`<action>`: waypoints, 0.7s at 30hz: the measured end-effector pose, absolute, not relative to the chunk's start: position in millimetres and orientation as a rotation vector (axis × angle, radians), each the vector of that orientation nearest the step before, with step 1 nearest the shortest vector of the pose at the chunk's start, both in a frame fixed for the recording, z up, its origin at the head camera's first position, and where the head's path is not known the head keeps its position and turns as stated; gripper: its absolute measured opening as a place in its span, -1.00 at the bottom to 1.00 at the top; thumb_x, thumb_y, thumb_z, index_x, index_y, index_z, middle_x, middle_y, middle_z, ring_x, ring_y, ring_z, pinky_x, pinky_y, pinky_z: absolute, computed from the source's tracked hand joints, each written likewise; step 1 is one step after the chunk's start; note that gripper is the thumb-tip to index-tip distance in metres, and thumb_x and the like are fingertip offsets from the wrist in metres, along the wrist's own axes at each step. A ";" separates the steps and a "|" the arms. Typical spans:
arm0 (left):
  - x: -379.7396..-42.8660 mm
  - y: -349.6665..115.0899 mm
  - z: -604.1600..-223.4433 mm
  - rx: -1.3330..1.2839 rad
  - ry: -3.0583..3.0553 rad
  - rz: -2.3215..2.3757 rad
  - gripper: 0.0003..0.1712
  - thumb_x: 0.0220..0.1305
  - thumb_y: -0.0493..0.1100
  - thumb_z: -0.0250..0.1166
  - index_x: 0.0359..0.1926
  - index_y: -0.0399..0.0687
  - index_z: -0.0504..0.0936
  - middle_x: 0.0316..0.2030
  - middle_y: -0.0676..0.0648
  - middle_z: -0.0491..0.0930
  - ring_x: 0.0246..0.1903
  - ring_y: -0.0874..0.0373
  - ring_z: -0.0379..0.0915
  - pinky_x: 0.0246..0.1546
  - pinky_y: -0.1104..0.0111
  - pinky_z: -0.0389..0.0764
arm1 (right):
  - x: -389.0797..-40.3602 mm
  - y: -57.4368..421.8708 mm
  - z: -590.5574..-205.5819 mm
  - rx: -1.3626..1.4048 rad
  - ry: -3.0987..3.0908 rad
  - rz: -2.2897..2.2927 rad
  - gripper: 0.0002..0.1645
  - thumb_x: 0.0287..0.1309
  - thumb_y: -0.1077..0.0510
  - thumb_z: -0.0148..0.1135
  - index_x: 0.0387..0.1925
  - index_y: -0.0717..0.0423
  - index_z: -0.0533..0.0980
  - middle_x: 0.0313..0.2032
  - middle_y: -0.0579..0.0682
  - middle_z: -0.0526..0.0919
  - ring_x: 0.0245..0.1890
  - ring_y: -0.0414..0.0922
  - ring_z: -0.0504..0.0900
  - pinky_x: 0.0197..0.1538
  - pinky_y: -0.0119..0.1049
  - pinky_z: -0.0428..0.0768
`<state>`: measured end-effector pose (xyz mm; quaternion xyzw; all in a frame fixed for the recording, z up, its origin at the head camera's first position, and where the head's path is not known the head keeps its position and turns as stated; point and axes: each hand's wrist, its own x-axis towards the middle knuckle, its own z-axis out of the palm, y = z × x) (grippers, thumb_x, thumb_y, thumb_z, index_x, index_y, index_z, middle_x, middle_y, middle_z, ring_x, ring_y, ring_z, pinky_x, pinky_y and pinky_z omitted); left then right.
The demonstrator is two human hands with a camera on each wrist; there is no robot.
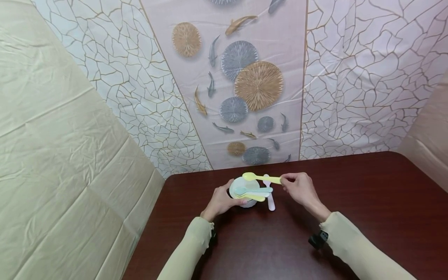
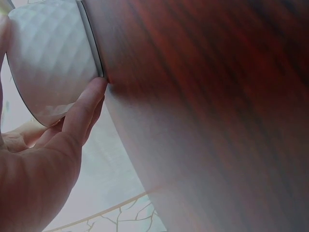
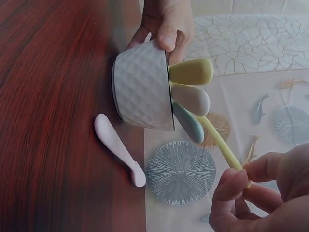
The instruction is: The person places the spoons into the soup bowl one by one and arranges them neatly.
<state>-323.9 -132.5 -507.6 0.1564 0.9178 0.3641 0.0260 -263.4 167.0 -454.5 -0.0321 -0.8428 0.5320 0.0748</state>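
In the head view my left hand (image 1: 218, 200) grips a white bowl (image 3: 140, 87) with a quilted diamond pattern. The thumb lies at the rim and the fingers reach round the side. Three spoons lean in the bowl, handles out to the right: a teal spoon (image 1: 259, 190), a white spoon (image 3: 190, 99) and a yellow spoon (image 3: 192, 71). With thumb and fingertips my right hand (image 1: 301, 189) pinches the handle end of another yellow spoon (image 1: 264, 178). Its scoop overlaps the bowl's far rim in the head view. Just right of the bowl, a pale pink spoon (image 1: 271, 203) lies on the table.
The dark red-brown wooden table (image 1: 255, 245) reaches back to a patterned cloth wall (image 1: 259, 85) with fish and round motifs. A plain beige cloth (image 1: 70, 136) hangs along the left side.
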 end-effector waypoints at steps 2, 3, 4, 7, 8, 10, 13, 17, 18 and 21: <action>-323.7 -132.5 -507.4 0.480 2.834 1.124 0.29 0.09 0.22 0.71 0.66 -0.23 0.30 0.52 -0.27 0.52 0.51 -0.17 0.47 0.48 -0.09 0.54 | -264.7 166.5 -455.5 -0.086 -2.533 1.594 -0.67 0.48 0.18 0.25 0.06 0.31 0.76 -0.46 -0.02 0.78 -0.43 -0.19 0.66 -0.46 -0.39 0.48; -323.6 -132.4 -507.1 0.477 2.833 1.124 0.28 0.10 0.23 0.71 0.67 -0.22 0.30 0.52 -0.26 0.52 0.51 -0.17 0.47 0.49 -0.08 0.54 | -265.5 166.3 -456.1 -0.081 -2.535 1.591 -0.67 0.48 0.18 0.24 0.05 0.31 0.77 -0.47 -0.02 0.78 -0.43 -0.20 0.66 -0.46 -0.39 0.48; -323.4 -132.4 -506.8 0.474 2.832 1.124 0.28 0.10 0.24 0.71 0.67 -0.20 0.30 0.53 -0.26 0.51 0.52 -0.17 0.46 0.49 -0.08 0.54 | -266.1 166.0 -456.7 -0.076 -2.538 1.588 -0.67 0.47 0.18 0.24 0.05 0.30 0.77 -0.47 -0.03 0.78 -0.43 -0.20 0.65 -0.45 -0.39 0.49; -323.1 -132.2 -506.3 0.467 2.831 1.120 0.28 0.10 0.26 0.70 0.68 -0.15 0.30 0.54 -0.24 0.50 0.53 -0.17 0.44 0.50 -0.07 0.53 | -268.3 164.8 -458.9 -0.062 -2.551 1.581 -0.67 0.46 0.19 0.23 0.02 0.30 0.78 -0.47 -0.01 0.78 -0.46 -0.22 0.61 -0.44 -0.40 0.48; -322.8 -132.2 -506.0 0.464 2.830 1.121 0.27 0.11 0.26 0.70 0.68 -0.13 0.31 0.55 -0.24 0.49 0.53 -0.17 0.44 0.51 -0.06 0.52 | -269.1 164.3 -459.7 -0.059 -2.555 1.583 -0.67 0.46 0.20 0.22 0.02 0.30 0.78 -0.48 -0.01 0.78 -0.46 -0.22 0.61 -0.44 -0.40 0.48; -322.6 -132.1 -506.0 0.464 2.832 1.119 0.27 0.11 0.26 0.70 0.68 -0.13 0.31 0.55 -0.23 0.49 0.53 -0.17 0.44 0.51 -0.06 0.52 | -270.6 163.0 -461.0 -0.057 -2.562 1.586 -0.67 0.46 0.21 0.21 0.02 0.30 0.78 -0.48 -0.02 0.77 -0.46 -0.22 0.61 -0.44 -0.40 0.48; -322.5 -131.9 -505.9 0.465 2.834 1.118 0.26 0.11 0.26 0.70 0.67 -0.12 0.32 0.55 -0.23 0.49 0.53 -0.18 0.44 0.51 -0.06 0.52 | -271.9 160.8 -462.8 -0.060 -2.569 1.599 -0.68 0.47 0.22 0.21 0.03 0.31 0.77 -0.48 -0.03 0.76 -0.44 -0.19 0.63 -0.44 -0.40 0.48; -321.9 -131.8 -505.6 0.464 2.830 1.124 0.26 0.11 0.26 0.70 0.68 -0.12 0.31 0.55 -0.24 0.48 0.53 -0.18 0.44 0.51 -0.06 0.52 | -274.2 157.5 -465.6 -0.054 -2.581 1.617 -0.67 0.49 0.22 0.21 0.05 0.34 0.76 -0.44 0.01 0.77 -0.39 -0.13 0.68 -0.43 -0.40 0.50; -321.7 -131.8 -505.5 0.465 2.827 1.129 0.27 0.11 0.26 0.70 0.68 -0.13 0.31 0.55 -0.25 0.48 0.53 -0.18 0.44 0.51 -0.07 0.52 | -275.1 156.5 -466.3 -0.052 -2.585 1.619 -0.67 0.50 0.22 0.20 0.05 0.34 0.76 -0.44 0.03 0.78 -0.39 -0.12 0.68 -0.43 -0.40 0.50; -322.2 -132.0 -506.3 0.471 2.827 1.132 0.28 0.11 0.24 0.70 0.67 -0.17 0.30 0.55 -0.26 0.48 0.53 -0.17 0.44 0.50 -0.07 0.53 | -277.3 153.5 -468.4 -0.044 -2.596 1.619 -0.66 0.52 0.22 0.19 0.07 0.35 0.75 -0.38 0.13 0.80 -0.39 -0.12 0.68 -0.43 -0.40 0.49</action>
